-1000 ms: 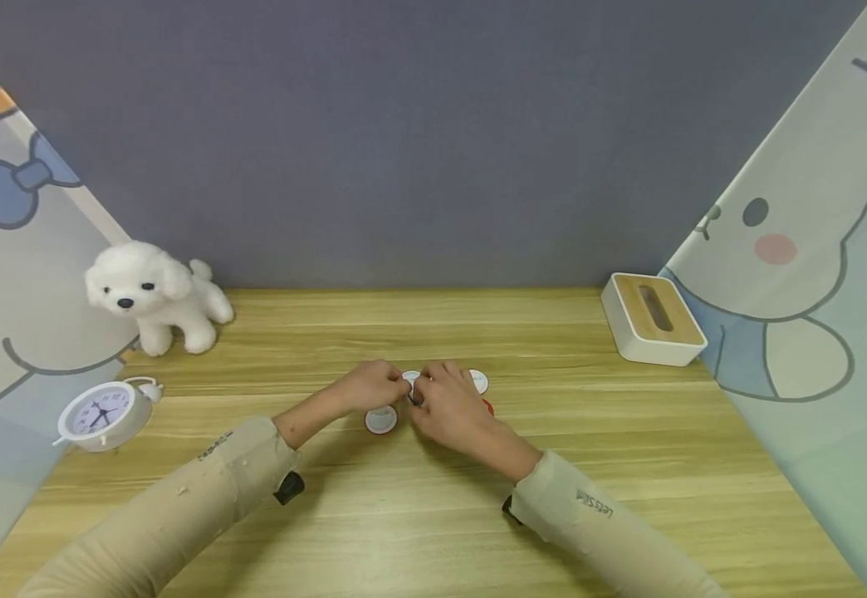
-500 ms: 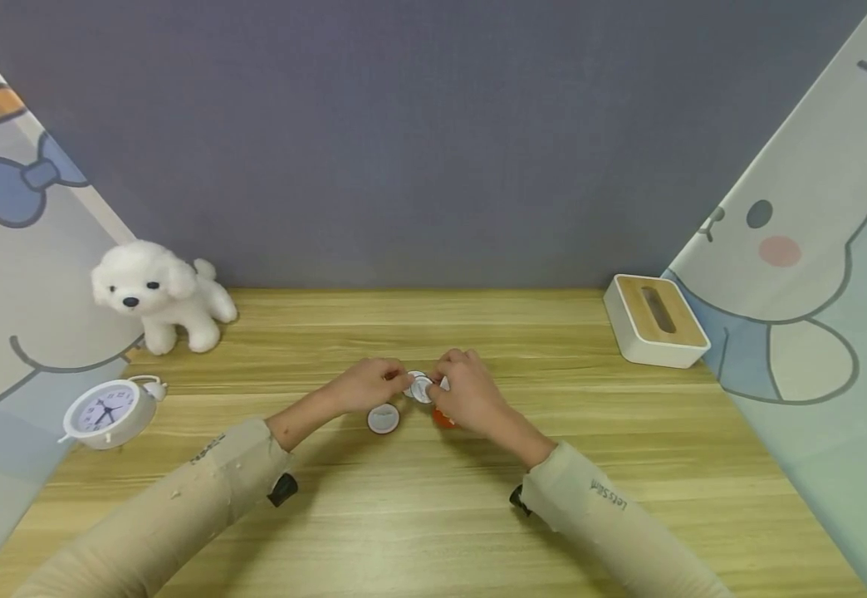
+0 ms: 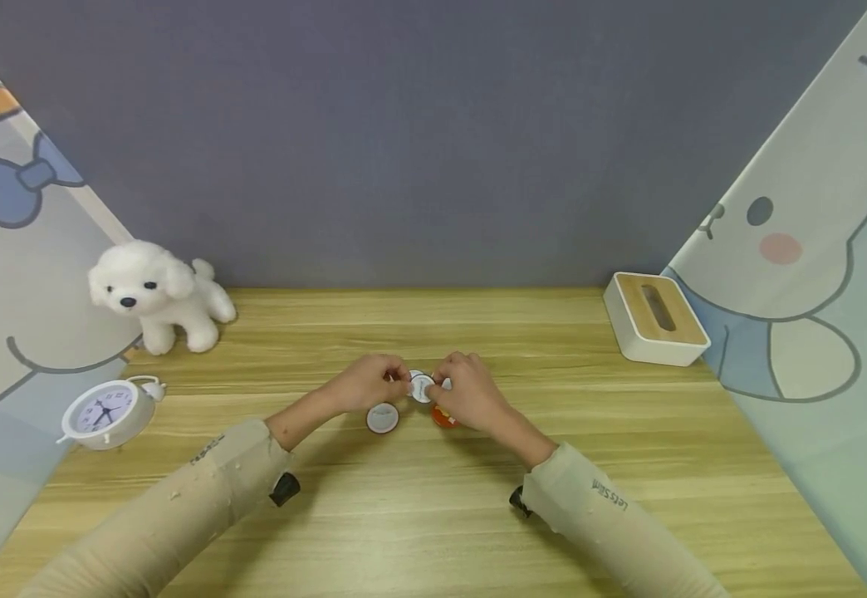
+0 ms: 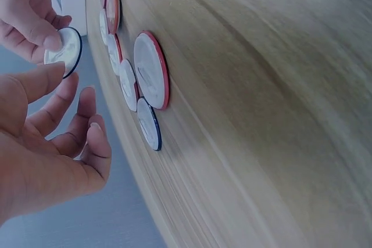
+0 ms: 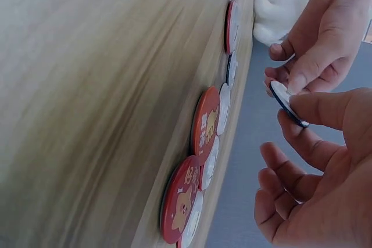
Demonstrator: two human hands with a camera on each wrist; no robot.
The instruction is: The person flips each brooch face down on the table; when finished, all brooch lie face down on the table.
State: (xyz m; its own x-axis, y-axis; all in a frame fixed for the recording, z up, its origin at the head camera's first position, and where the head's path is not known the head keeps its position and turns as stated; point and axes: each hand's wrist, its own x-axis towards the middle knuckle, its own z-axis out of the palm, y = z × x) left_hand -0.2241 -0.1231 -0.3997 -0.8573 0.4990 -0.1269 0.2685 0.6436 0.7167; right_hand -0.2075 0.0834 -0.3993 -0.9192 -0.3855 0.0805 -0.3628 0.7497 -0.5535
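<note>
Head view, held disc [image 3: 423, 389]: being held up over the middle of the wooden tabletop [image 3: 374, 515], its pale side showing, between the left hand [image 3: 366, 384] and the right hand [image 3: 471, 395]; in both wrist views a dark rim is being shown and the disc is being kept off the wood.

Discs below: a red-rimmed disc [image 3: 382, 418] is being left pale side up just beside the left hand; an orange disc [image 5: 206, 126] and a red disc [image 5: 180, 200] are being shown printed side up, with several pale-backed discs alongside; a dark-rimmed disc [image 4: 149, 124] is being seen at one end of the group.

In the way: parts of the group are being covered by the hands in the head view.

Farther out: a plush dog [image 3: 160, 295] and an alarm clock [image 3: 108, 415] are being kept well apart on the left, a tissue box [image 3: 656, 320] on the right; the far side is being closed off by a grey panel [image 3: 418, 149].

Fingers: thumb and finger of each hand are being clamped on the held disc, the remaining fingers being kept bent and off it.

Arms: both forearms, in beige sleeves [image 3: 179, 507], are being angled inward from the near corners.
</note>
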